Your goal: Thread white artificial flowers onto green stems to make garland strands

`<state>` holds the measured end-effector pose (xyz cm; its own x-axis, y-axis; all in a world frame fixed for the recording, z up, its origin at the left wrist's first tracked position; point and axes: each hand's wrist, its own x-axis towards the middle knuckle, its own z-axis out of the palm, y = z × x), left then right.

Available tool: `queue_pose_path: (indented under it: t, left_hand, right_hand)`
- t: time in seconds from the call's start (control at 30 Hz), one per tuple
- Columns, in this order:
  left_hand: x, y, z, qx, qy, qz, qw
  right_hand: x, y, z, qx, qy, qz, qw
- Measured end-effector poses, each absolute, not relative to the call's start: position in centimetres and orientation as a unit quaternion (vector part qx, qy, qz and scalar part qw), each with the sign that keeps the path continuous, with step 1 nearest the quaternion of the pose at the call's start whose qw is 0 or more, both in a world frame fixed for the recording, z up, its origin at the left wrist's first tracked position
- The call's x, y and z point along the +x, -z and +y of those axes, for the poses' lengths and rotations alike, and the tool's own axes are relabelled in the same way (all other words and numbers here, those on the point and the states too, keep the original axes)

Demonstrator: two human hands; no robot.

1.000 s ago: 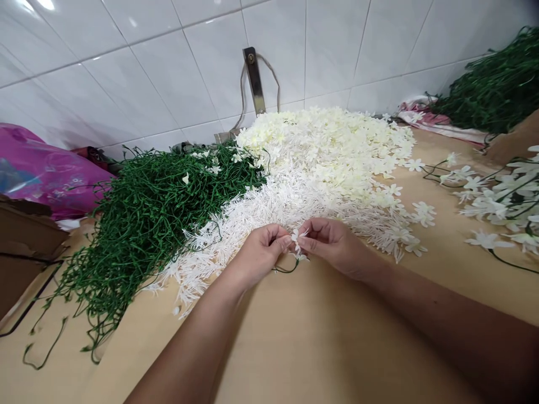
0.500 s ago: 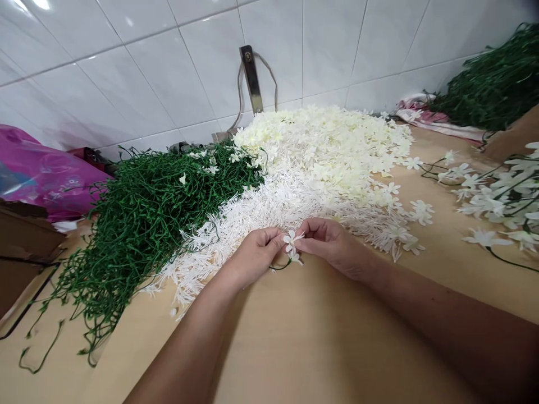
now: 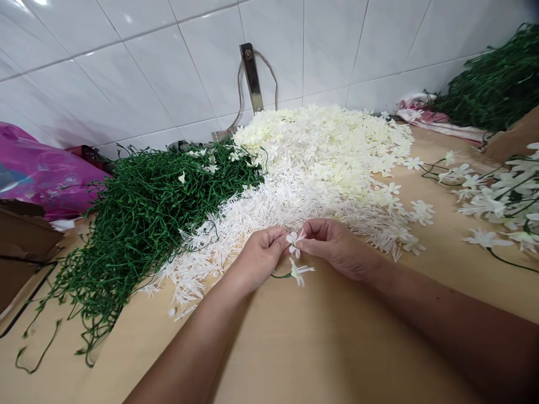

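I have the left hand (image 3: 261, 253) and right hand (image 3: 330, 247) grips pinched on a small white artificial flower (image 3: 293, 243) facing my camera over the tan table (image 3: 286, 348), a thin green stem (image 3: 281, 275) below running sideways to a right-pointing white bloom (image 3: 298, 272).

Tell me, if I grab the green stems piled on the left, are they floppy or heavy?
The green stems would probably lift in clumps, because they cross and tangle. Each one is likely bendy, since many lie curved, and probably light, since they look so thin.
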<state>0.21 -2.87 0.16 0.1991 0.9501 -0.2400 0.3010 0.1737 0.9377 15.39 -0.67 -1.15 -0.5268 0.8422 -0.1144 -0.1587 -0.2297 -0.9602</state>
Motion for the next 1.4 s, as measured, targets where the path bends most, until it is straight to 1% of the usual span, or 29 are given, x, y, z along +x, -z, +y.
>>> queue_pose_path:
  t: [0.37, 0.6, 0.83, 1.0, 1.07, 1.2, 1.4]
  left_hand:
    - [0.7, -0.6, -3.0, 0.563, -0.32, 0.56, 0.517]
    - [0.7, -0.1, -3.1, 0.56, -0.325, 0.553, 0.524]
    - [0.7, 0.4, -3.2, 0.569, -0.318, 0.544, 0.529]
    - [0.7, 0.5, -3.0, 0.578, -0.313, 0.549, 0.516]
    - [0.7, 0.4, -2.9, 0.583, -0.307, 0.56, 0.503]
    - [0.5, -0.4, -2.9, 0.592, -0.298, 0.562, 0.495]
    - [0.0, -1.0, -3.0, 0.613, -0.281, 0.527, 0.518]
  right_hand:
    - [15.4, 1.4, -0.5, -0.321, -0.717, -0.499, 0.366]
    - [15.2, 0.8, -0.8, -0.379, -0.671, -0.527, 0.358]
    - [15.1, 1.4, -1.1, -0.388, -0.636, -0.569, 0.348]
    - [15.0, 1.6, -1.0, -0.41, -0.593, -0.592, 0.361]
    - [15.1, 1.4, -0.8, -0.407, -0.609, -0.573, 0.369]
    - [15.3, 1.2, -0.5, -0.364, -0.685, -0.499, 0.385]
    - [15.4, 0.9, -0.3, -0.291, -0.769, -0.435, 0.367]
